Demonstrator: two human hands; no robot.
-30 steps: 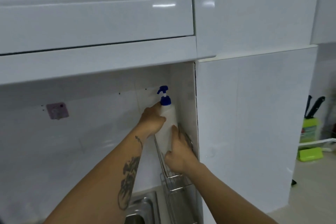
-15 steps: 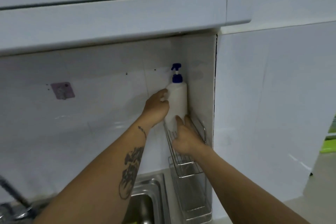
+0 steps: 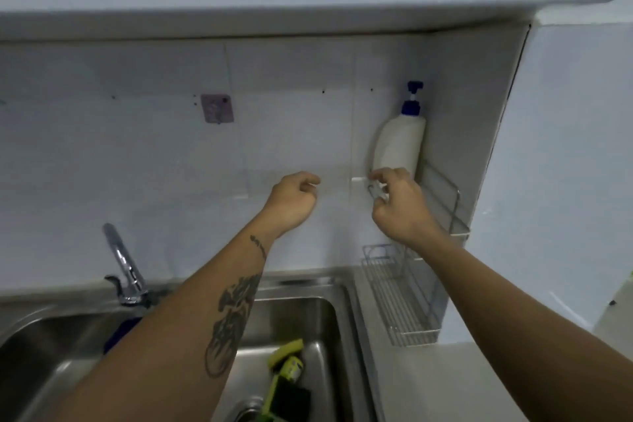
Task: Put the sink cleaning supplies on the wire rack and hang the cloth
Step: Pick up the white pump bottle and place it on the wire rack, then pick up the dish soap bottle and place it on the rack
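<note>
A white pump bottle (image 3: 399, 144) with a blue pump stands upright on the upper tier of the wire rack (image 3: 445, 202) in the wall corner. My right hand (image 3: 399, 205) is just below the bottle, its fingertips pinched on the rack's shiny front corner wire. My left hand (image 3: 293, 204) hangs in the air left of the rack, loosely curled and holding nothing. In the sink (image 3: 329, 315) lie a yellow-green scrubber (image 3: 286, 351), a small green bottle (image 3: 291, 368) and a dark sponge (image 3: 291, 397). A blue cloth (image 3: 121, 332) shows behind my left forearm.
A purple adhesive hook (image 3: 217, 109) sticks to the tiled wall. The chrome faucet (image 3: 125, 267) rises at the sink's back left. The rack's lower tier (image 3: 400, 301) holds nothing. A cabinet overhangs the wall above.
Both hands have let go of the pump bottle, which now stands on the rack. My left hand has drawn back to the left, and the view has tilted down to the sink.
</note>
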